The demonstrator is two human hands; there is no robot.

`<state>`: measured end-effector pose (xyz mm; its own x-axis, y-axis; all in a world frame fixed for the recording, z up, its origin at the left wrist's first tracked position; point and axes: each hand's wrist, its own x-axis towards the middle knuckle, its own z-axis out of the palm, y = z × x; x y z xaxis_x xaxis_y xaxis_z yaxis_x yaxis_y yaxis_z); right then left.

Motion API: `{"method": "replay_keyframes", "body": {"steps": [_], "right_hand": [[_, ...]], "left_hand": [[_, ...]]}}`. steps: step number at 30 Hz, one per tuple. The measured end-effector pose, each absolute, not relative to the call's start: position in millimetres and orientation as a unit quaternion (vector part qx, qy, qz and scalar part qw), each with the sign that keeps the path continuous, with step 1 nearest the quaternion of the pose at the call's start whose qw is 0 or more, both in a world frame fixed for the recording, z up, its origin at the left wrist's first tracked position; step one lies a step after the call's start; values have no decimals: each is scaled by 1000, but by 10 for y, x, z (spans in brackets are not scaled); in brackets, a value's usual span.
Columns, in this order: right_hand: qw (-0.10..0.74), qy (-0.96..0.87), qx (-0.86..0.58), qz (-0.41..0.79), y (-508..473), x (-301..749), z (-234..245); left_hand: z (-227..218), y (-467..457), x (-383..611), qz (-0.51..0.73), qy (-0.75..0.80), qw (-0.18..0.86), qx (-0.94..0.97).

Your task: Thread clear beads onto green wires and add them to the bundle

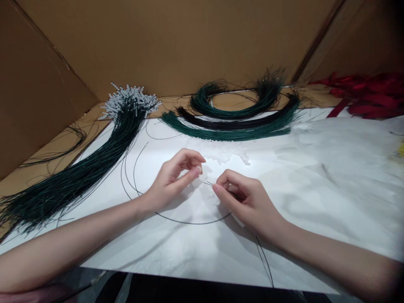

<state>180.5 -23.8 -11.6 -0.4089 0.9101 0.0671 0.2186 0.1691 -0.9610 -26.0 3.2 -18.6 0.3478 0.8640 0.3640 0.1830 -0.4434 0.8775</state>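
My right hand (pixel 244 198) pinches the tips of thin dark wires (pixel 208 183), which trail back under my wrist toward the near edge of the white sheet (pixel 315 189). Just left of those wire tips, my left hand (pixel 172 179) holds thumb and forefinger pinched together on something small and clear that I cannot make out. A pile of small clear beads (pixel 227 153) lies just beyond both hands. Another dark wire (pixel 189 221) curves across the sheet below my hands.
A long bundle of green wires with clear beaded tips (pixel 94 160) runs diagonally at the left. Curved bundles of green and black wires (pixel 233 122) lie at the back. Red feathers (pixel 366 94) sit at the far right. Cardboard walls (pixel 170 42) enclose the back and left.
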Motion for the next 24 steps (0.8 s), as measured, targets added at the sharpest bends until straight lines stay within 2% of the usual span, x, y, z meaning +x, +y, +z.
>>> {"method": "replay_keyframes", "body": {"steps": [4,6,16,22,24], "right_hand": [[346,-689,-415,483,-235,1807,-142],[341,-694,-415,479,-232,1806,-148],[332,-697,-427,471,-226,1794,-130],[336,-698,-422,472,-230,1804,-136],[341,-693,-420,478,-229,1801,-136]], "left_hand": [[-187,281,-391,398,423,162,798],[-197,376,-420,366,434,114,815],[-261,543,-335,301,410,40,860],[-239,574,-321,273,416,58,866],[-189,508,-305,288,420,106,854]]}}
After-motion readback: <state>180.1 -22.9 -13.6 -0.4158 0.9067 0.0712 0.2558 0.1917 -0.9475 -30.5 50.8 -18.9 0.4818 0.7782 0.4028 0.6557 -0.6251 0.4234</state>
